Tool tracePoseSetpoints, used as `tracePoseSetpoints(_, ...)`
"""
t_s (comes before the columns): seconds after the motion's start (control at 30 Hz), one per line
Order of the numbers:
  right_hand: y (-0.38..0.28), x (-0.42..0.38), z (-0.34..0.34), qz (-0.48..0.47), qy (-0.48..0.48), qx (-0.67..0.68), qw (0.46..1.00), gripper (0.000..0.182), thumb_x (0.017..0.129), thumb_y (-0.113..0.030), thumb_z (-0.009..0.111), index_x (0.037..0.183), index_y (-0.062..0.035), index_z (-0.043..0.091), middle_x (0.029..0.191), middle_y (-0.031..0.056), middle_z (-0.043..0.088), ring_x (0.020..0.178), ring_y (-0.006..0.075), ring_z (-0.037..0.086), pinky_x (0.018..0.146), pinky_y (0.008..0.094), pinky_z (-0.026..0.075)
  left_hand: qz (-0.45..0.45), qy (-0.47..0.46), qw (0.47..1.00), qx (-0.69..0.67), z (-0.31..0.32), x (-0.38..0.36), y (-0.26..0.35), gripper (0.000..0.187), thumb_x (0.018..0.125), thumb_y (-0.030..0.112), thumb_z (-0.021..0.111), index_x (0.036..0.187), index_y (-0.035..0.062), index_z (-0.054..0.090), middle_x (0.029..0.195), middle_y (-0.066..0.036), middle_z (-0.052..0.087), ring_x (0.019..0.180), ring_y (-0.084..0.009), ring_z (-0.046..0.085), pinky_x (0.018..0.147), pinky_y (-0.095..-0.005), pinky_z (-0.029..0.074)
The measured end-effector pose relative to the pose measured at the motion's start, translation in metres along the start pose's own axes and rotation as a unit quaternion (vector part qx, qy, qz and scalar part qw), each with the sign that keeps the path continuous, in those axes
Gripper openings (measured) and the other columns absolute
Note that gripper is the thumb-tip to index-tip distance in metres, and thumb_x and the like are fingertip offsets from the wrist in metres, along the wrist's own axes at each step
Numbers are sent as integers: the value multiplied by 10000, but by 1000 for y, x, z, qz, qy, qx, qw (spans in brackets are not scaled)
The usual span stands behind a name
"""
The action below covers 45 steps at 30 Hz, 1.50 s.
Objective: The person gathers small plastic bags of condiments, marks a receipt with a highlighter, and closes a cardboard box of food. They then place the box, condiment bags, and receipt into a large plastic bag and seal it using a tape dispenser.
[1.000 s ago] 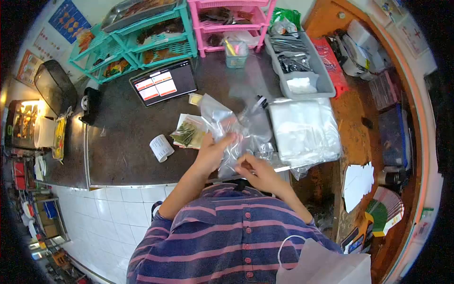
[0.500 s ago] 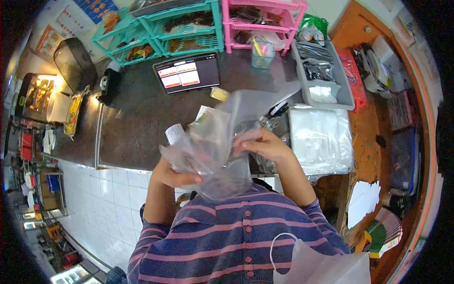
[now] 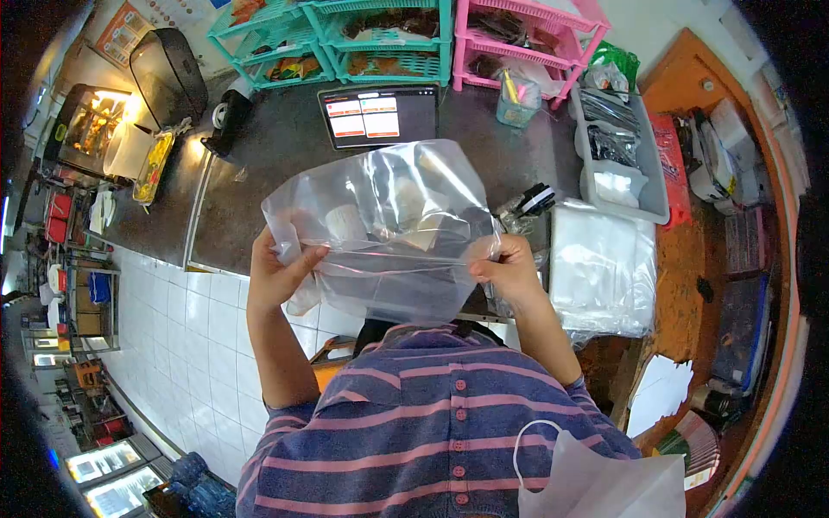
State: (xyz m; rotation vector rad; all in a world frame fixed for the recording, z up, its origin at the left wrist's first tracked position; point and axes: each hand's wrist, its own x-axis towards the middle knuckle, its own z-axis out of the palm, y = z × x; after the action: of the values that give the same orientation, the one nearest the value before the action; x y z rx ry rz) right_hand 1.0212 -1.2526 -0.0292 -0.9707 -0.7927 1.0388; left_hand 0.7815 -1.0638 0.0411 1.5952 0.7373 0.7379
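A clear plastic bag (image 3: 389, 190) is stretched wide between my two hands, over the front edge of the dark counter (image 3: 250, 181). My left hand (image 3: 283, 266) pinches its left side, thumb on top. At the opposite side, my right hand (image 3: 508, 266) grips the plastic between thumb and fingers. Through the film shows a pale, blurred shape with a white paper slip (image 3: 347, 223). Right of my right hand lies a stack of clear plastic bags (image 3: 603, 268). A black-and-white object (image 3: 537, 200) rests just beyond that hand.
A tablet (image 3: 382, 116) with a lit screen stands at the back, before green (image 3: 393, 65) and pink shelf racks (image 3: 527, 47). To the right are a pen cup (image 3: 518, 108) and a grey bin (image 3: 652, 181) of packets. A lit glass case (image 3: 91, 129) stands far left.
The bag was bunched up and upright between my hands; now it is spread flat and wide. My hands have moved apart and the view has shifted a little.
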Motion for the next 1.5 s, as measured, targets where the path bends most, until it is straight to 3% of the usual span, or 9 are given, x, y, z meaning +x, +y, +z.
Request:
tracePoseSetpoints(0.2,-3,-6,-2,8,38,57,998,89,667,24,676,741,11,629,668,69,613,561,112,558,530,222,449,49,-2,999,-19,-6,-10,-4,409,664,0,712,1033,2,536,836,-37,599,745,-103,570,658,-235,468)
tracePoseSetpoints(0.5,-14,-17,5,-24,-1,107,994,108,672,47,654,757,-8,619,779,101,615,630,135,571,549,242,463,-18,4,999,-41,-9,-15,-4,503,652,25,727,1100,-8,499,872,-60,602,807,-125,562,720,-252,445)
tracePoseSetpoints(0.6,-14,-18,10,-60,-26,139,988,123,693,31,650,806,-8,624,783,97,617,626,129,568,571,236,463,131,70,972,181,7,-11,10,533,647,27,721,1116,-8,471,952,-83,582,874,-148,541,770,-268,417)
tracePoseSetpoints(0.7,-34,-21,20,-34,-76,-4,997,131,712,16,646,840,-3,624,785,90,623,643,126,574,594,226,459,255,212,898,289,23,-18,26,565,634,21,713,1130,4,444,1021,-95,554,932,-160,516,795,-274,392)
tracePoseSetpoints(0.83,-68,-26,46,8,-99,-57,993,125,710,-4,664,829,-1,628,776,76,631,682,109,582,617,217,450,245,-119,959,75,43,-37,51,272,633,14,698,885,8,595,825,-87,619,732,-166,577,644,-259,445)
tracePoseSetpoints(0.93,-71,-24,54,-47,-118,-131,983,131,707,-28,677,826,-2,630,762,70,631,704,105,585,633,225,448,157,-220,962,27,63,-43,63,170,673,29,690,837,24,644,700,-74,621,612,-117,574,541,-217,446)
tracePoseSetpoints(1.2,-63,-27,60,-86,-107,-125,983,109,713,-42,671,781,-1,597,866,83,608,764,142,588,643,262,447,70,-267,961,23,76,-42,53,223,748,53,634,963,13,588,961,-106,574,798,-135,559,688,-245,455)
tracePoseSetpoints(1.33,-51,-24,65,-199,55,-323,924,63,744,-17,619,768,0,563,905,111,606,796,160,594,690,267,461,26,-296,945,-136,91,-43,42,455,843,58,496,1261,15,322,1296,-151,336,1148,-211,394,937,-330,334)
tracePoseSetpoints(1.5,-27,-23,70,-132,181,-168,960,66,735,-6,636,785,-3,592,855,94,633,768,136,602,678,231,460,-11,-300,936,-183,104,-43,25,539,885,64,420,1354,22,156,1363,-150,262,1239,-217,298,1004,-335,248)
